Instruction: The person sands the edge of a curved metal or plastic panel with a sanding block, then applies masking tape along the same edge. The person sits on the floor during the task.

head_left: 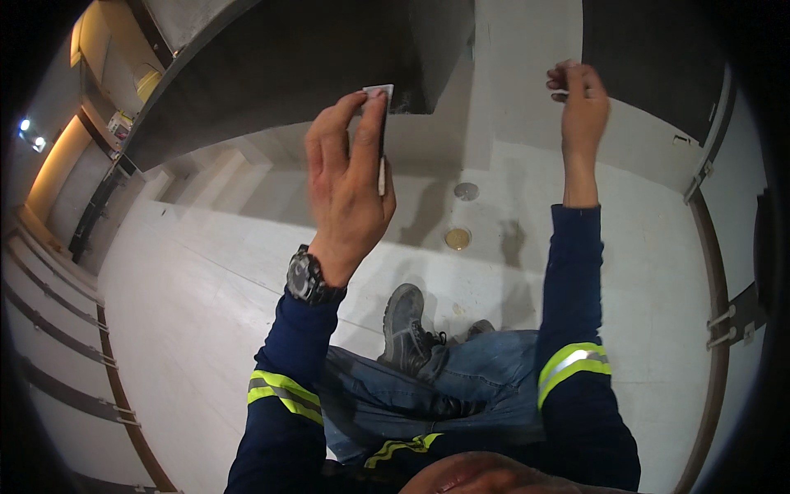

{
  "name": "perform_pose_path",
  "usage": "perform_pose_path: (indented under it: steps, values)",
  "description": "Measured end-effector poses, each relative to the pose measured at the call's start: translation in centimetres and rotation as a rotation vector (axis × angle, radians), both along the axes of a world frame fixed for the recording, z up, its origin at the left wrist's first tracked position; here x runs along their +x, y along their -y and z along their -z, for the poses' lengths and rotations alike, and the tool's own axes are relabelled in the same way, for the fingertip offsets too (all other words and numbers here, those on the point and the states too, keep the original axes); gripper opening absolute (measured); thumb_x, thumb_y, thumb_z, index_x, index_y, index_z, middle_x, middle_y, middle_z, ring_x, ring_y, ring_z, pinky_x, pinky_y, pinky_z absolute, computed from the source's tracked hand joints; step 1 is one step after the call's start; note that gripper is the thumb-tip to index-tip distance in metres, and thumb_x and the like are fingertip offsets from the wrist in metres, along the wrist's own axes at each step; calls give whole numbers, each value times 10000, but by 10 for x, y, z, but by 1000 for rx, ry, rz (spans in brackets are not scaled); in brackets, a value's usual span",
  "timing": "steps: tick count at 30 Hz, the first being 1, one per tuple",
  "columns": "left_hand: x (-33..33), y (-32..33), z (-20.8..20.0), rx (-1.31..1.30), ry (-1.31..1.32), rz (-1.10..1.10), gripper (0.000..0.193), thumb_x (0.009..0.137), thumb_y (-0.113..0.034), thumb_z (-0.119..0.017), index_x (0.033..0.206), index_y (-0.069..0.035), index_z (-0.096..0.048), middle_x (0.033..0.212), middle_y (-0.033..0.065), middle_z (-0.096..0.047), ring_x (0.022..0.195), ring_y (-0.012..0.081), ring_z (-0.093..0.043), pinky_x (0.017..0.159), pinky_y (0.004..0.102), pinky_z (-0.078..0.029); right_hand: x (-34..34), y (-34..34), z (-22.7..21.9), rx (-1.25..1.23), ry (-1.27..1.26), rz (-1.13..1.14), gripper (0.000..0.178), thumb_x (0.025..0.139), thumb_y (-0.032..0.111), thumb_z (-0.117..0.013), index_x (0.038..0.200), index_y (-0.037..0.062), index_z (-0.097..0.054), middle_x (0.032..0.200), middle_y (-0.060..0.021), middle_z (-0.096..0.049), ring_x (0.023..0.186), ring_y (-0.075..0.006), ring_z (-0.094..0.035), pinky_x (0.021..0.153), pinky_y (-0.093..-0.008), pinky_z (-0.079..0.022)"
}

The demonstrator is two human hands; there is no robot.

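Note:
My left hand (pixel 350 165), with a dark watch at its wrist, is raised in front of a dark panel (pixel 271 74). It is closed on a thin flat piece (pixel 380 88) with a white end and a dark side, seen nearly edge-on; its kind is not clear. Farther right, my right hand (pixel 584 103) is held up near another dark panel (pixel 658 58). Its fingers are curled together, with a small pale bit at the fingertips that is too small to name. Whether either hand touches a panel I cannot tell.
Below is a pale floor (pixel 222 272) with a round metal drain cover (pixel 466 191) and a round yellowish fitting (pixel 457 239). My dark work shoe (pixel 403 325) stands on it. White panels with dark strips (pixel 66 387) line the left; a brown-edged wall (pixel 714 272) bounds the right.

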State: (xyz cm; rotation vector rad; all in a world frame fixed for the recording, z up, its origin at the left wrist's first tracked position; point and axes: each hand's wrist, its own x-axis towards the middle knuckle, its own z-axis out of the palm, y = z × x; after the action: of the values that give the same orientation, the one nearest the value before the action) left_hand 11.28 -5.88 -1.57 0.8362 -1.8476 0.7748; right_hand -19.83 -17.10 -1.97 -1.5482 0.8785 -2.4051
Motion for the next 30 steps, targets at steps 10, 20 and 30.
perform_pose_path:
  steps: [10, 20, 30]
  values:
    - [-38, -4, -19, 32, 12, -124, 692, 747, 130, -636, 1414, -40, -568, 1340, 165, -570, 1200, 371, -553, 993, 439, -504, -4, -12, 337, 754, -1666, -208, 310, 910, 378, -672, 967, 78, -722, 915, -184, -730, 901, -398, -691, 810, -503, -542]
    - [-42, -14, -34, 5, 39, -147, 631, 778, 123, -631, 1385, -40, -592, 1299, 146, -597, 1166, 351, -577, 958, 419, -522, -10, -16, 338, 771, -1482, -134, 352, 884, 418, -695, 933, 69, -717, 906, -174, -737, 898, -385, -703, 824, -502, -551]
    - [-13, -18, -15, 181, -79, -3, 352, 878, -7, -669, 1229, -38, -663, 1104, 134, -655, 1005, 321, -649, 876, 391, -536, -28, -19, 337, 969, -1504, -57, 371, 895, 422, -689, 1003, 70, -732, 1009, -164, -747, 992, -353, -708, 874, -472, -560]
